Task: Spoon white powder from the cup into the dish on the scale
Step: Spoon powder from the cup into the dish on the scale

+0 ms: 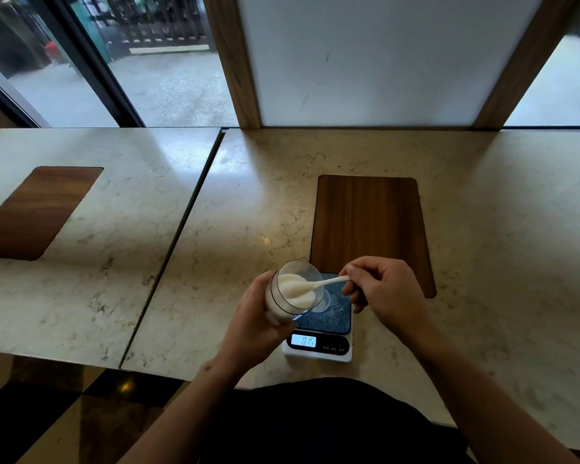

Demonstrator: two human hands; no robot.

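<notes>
While left hand (248,316) grips the tilted cup (293,291) over the scale (318,346) & right hand (379,289) pinches the spoon (318,284), lift slow, level w/ powder (290,286), tip into dish (327,301).

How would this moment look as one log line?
left hand: holds tilted cup | right hand: spoon in powder | dish on scale

Dim daylight enters through the windows (168,61) behind, leaving soft glare on the counter (241,169); wide-angle distortion bends the edges, slightly soft overall.
</notes>
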